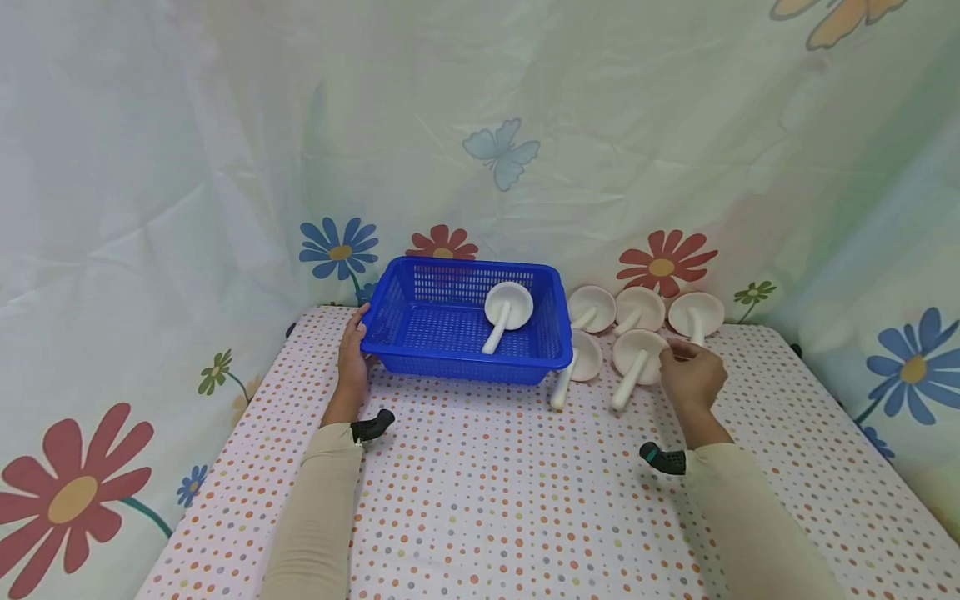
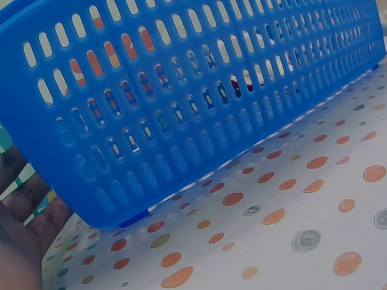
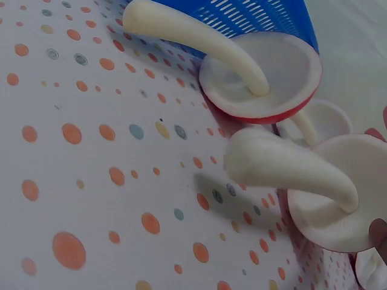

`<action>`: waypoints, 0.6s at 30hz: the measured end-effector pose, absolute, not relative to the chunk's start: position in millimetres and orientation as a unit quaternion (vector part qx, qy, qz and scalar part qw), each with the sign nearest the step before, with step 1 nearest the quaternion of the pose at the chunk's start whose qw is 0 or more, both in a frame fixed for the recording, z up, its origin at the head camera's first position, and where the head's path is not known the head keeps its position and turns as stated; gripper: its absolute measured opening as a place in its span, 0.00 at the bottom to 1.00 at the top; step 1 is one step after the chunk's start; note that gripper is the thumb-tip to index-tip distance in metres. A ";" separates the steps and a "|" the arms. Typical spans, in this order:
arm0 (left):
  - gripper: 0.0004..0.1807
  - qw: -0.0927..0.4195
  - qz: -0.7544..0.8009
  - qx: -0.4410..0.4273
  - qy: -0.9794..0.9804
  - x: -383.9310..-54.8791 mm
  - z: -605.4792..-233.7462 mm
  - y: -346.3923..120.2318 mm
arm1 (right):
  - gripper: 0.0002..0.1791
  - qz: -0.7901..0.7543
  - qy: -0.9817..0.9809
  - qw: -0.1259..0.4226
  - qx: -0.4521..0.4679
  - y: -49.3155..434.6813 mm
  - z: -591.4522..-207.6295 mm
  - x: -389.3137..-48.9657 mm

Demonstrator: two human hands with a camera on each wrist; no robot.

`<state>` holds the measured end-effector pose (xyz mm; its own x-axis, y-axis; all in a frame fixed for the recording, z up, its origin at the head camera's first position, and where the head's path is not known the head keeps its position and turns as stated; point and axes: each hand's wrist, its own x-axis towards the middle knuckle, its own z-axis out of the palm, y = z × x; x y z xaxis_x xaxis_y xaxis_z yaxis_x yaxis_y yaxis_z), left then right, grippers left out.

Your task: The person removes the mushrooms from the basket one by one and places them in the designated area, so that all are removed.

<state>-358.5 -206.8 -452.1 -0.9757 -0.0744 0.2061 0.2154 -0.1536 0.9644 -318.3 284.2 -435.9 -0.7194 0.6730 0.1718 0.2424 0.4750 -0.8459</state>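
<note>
My left hand (image 1: 352, 358) rests against the left end of a blue plastic basket (image 1: 450, 364), its fingers extended along the outside of the wall (image 2: 36, 115). One toy mushroom (image 1: 517, 300) with a white underside and curved white stem lies in the basket's right half. My right hand (image 1: 696, 377) pinches the right rim of a front-row toy mushroom (image 1: 628, 354), a fingertip (image 3: 379, 232) showing on its cap. That mushroom lies cap down with its stem pointing up toward me. Another front-row mushroom (image 3: 284, 66) beside the basket shows a red outer rim.
Behind these stand a left mushroom (image 1: 596, 302), a middle mushroom (image 1: 643, 302) and a right mushroom (image 1: 682, 312), the last partly behind my right hand. A dotted cloth (image 1: 480, 500) covers the table. A flowered curtain (image 1: 480, 100) hangs close behind the basket and mushrooms.
</note>
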 end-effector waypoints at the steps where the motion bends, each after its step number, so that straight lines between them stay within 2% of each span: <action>1: 0.29 0.096 -0.758 -0.056 -0.643 -358.6 -452.2 -206.6 | 0.19 0.430 -0.821 0.252 -0.277 284.1 -436.5 -318.2; 9: 0.29 0.093 -0.756 -0.057 -0.645 -357.8 -452.1 -206.1 | 0.18 0.391 -0.843 0.275 -0.246 282.4 -442.9 -315.7; 18: 0.28 0.090 -0.754 -0.055 -0.649 -356.0 -450.5 -206.5 | 0.18 0.374 -0.856 0.269 -0.234 283.1 -448.2 -315.3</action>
